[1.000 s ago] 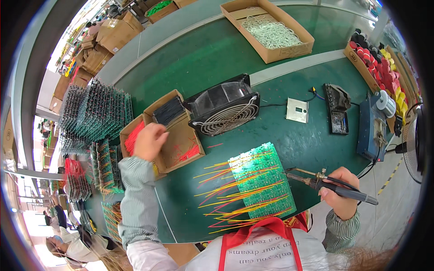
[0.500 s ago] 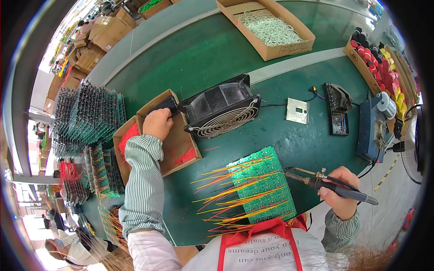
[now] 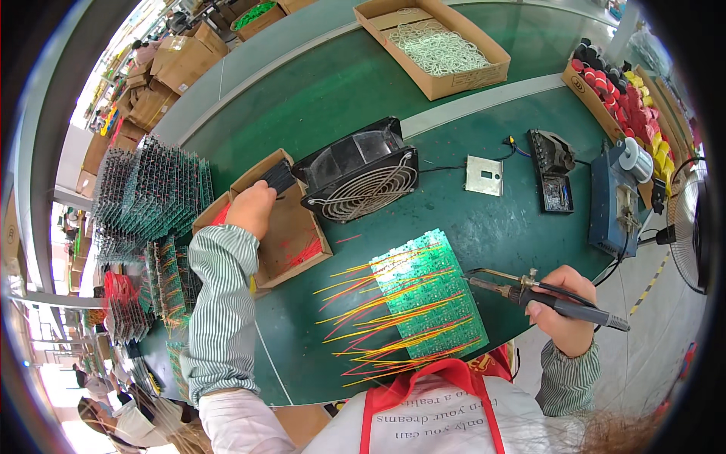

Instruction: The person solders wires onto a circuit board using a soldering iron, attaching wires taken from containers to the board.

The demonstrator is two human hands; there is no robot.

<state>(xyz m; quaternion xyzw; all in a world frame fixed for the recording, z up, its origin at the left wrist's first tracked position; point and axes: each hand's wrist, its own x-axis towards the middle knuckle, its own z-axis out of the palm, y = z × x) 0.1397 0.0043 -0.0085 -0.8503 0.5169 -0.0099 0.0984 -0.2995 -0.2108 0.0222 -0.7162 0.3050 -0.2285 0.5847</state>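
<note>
My right hand (image 3: 566, 310) is wrapped round the dark handle of a soldering iron (image 3: 522, 293), which has a thin metal tube along its top. The iron's tip reaches the right edge of a green circuit board panel (image 3: 435, 303). Rows of red and yellow wires (image 3: 378, 321) stick out from the panel to the left. Over a cardboard box (image 3: 297, 219), my left hand (image 3: 253, 212) has its fingers curled down beside a dark, bundle-like piece (image 3: 278, 175). Its fingertips are partly hidden, so what they pinch cannot be made out. Red wires (image 3: 306, 252) lie in the box.
A black fan with a wire grille (image 3: 370, 189) stands beside the box. Stacked circuit boards (image 3: 151, 197) rise at the left. Rightward are a metal plate (image 3: 484, 176), a black tray (image 3: 556, 193) and a blue unit with a solder spool (image 3: 637, 160). A carton of pale loops (image 3: 469, 78) sits at the back.
My left hand has drawn back slightly down and left from the dark piece, which shows more now. The right hand still holds the iron at the panel's edge. The whole view has shifted a little.
</note>
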